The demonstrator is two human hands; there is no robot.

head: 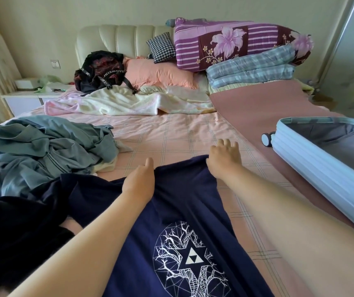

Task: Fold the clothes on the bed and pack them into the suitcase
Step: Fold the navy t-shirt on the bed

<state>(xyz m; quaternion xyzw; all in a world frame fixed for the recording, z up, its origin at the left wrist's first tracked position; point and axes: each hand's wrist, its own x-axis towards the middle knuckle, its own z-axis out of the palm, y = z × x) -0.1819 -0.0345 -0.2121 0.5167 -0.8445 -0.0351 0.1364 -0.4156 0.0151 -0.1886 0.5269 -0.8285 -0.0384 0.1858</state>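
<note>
A navy T-shirt (171,211) with a white tree print lies spread on the pink checked bed (171,133) in front of me. My left hand (139,183) grips the shirt's far edge, fingers hidden under the cloth and thumb up. My right hand (223,159) holds the same edge further right, where the fabric bunches at its thumb. A heap of grey-blue clothes (43,151) lies at the left. A black garment (11,228) sits at the lower left. The pale blue suitcase (313,168) lies open on the bed at the right.
Near the headboard lie a cream blanket (129,101), a black backpack (101,71), a pink pillow (161,76) and stacked folded quilts (246,54). A white nightstand (26,99) stands at the left. A mauve sheet (257,108) covers the bed's right side.
</note>
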